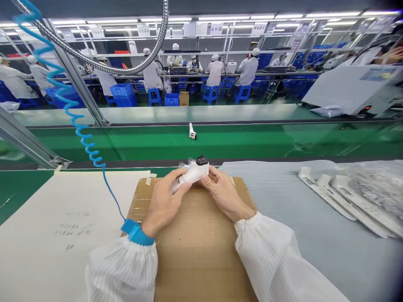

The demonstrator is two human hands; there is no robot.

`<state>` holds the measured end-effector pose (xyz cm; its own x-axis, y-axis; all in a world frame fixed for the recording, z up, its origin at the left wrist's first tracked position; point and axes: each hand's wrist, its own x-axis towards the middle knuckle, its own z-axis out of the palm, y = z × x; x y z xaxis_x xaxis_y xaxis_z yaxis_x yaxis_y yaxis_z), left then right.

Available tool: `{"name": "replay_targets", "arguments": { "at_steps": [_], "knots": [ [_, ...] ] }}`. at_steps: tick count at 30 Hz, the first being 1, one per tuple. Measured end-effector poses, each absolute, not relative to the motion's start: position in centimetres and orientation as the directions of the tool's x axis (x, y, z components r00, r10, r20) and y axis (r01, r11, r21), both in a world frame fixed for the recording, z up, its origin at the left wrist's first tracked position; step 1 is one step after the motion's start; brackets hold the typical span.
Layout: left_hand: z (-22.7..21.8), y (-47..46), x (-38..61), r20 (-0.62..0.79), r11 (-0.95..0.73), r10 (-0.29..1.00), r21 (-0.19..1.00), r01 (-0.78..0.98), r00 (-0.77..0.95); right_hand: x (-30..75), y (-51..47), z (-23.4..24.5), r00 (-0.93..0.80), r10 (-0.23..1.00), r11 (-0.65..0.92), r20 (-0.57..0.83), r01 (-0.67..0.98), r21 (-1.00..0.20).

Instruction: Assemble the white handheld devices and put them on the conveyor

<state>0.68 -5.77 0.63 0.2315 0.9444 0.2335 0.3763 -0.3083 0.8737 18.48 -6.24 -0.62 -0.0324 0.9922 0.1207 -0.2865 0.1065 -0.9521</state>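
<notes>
- Fingers (181, 191) of the left hand (163, 205) close round the lower end of a white device (195, 173), thumb on its near side.
- On the right hand (223, 193), they pinch the other end, thumb in front, the rest partly hidden behind.
- This device is tilted between both hands, above the far part of a cardboard sheet (201, 251); its black tip (202, 160) is uppermost, with clear film (190, 161) just behind.
- A blue strap (138, 234) circles the left wrist, joined to a coiled blue cord (67, 91).
- Cardboard covers the middle of the counter (15, 195), between white paper (72, 256) bearing faint marks on the left and a grey sheet (270, 188) on the right.
- Long white parts (343, 197) lie on the grey sheet beside clear plastic bags (382, 180).
- Beyond, a small white piece (192, 131) with a dark end rests on a green belt (145, 140).
- Farther off stands a white machine (349, 90); people (153, 74) in white coats sit on blue stools (154, 96).
</notes>
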Motion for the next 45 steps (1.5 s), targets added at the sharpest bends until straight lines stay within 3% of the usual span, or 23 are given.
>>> {"name": "replay_targets", "arguments": {
  "at_steps": [6, 12, 15, 17, 20, 24, 27, 32, 35, 39, 41, 43, 45],
  "knots": [
    [1.2, -6.8, 1.4, 0.258, -0.372, 0.922, 0.798, 0.474, 0.289, 18.0, -6.3, -0.1, -0.001, 0.999, 0.046, 0.051, -0.428, -0.903],
    [1.4, -8.8, 3.3, 0.102, -0.494, 0.854, 0.468, 0.733, 0.510, 17.2, -7.0, 1.5, -0.022, 0.962, -0.179, -0.273, -0.805, -0.566],
    [1.6, -9.1, 3.6, 0.061, -0.591, 0.795, 0.301, 0.748, 0.603, 17.5, -7.2, 1.7, -0.024, 0.921, -0.206, -0.389, -0.877, -0.434],
    [1.7, -8.8, 3.2, 0.056, -0.591, 0.799, 0.256, 0.765, 0.598, 17.7, -7.1, 1.7, -0.050, 0.922, -0.226, -0.384, -0.875, -0.429],
    [1.3, -7.7, 2.2, 0.122, -0.453, 0.891, 0.290, 0.843, 0.437, 17.8, -6.9, 1.5, -0.151, 0.960, -0.258, -0.236, -0.808, -0.530],
    [0.7, -6.9, 1.3, 0.442, -0.460, 0.860, 0.451, 0.765, 0.256, 16.5, -7.3, 1.1, -0.239, 0.971, -0.178, -0.011, -0.693, -0.699],
    [0.6, -7.3, 1.9, 0.504, -0.515, 0.830, 0.529, 0.675, 0.239, 15.2, -7.8, 0.5, -0.240, 0.970, -0.184, -0.028, -0.658, -0.731],
    [0.7, -7.9, 3.2, 0.544, -0.557, 0.787, 0.425, 0.714, 0.290, 14.7, -8.1, 0.1, -0.161, 0.980, -0.194, -0.117, -0.650, -0.735],
    [0.6, -7.5, 2.9, 0.555, -0.579, 0.774, 0.424, 0.696, 0.304, 15.3, -7.9, 0.5, -0.166, 0.979, -0.201, -0.122, -0.646, -0.737],
    [0.4, -6.4, 1.5, 0.460, -0.591, 0.799, 0.485, 0.645, 0.386, 16.3, -7.3, 0.9, -0.152, 0.984, -0.174, -0.093, -0.713, -0.679],
    [0.6, -6.1, 0.9, 0.360, -0.511, 0.859, 0.582, 0.633, 0.363, 16.6, -7.0, 0.7, -0.110, 0.989, -0.150, -0.102, -0.747, -0.648],
    [1.0, -6.0, 0.7, 0.161, -0.308, 0.940, 0.784, 0.539, 0.302, 16.8, -6.7, 0.4, -0.104, 0.987, -0.160, -0.123, -0.726, -0.669],
    [1.5, -5.8, 0.5, -0.077, -0.016, 0.959, 0.945, 0.326, 0.271, 16.9, -6.6, -0.2, -0.121, 0.981, -0.195, -0.154, -0.658, -0.727]
  ]
}}
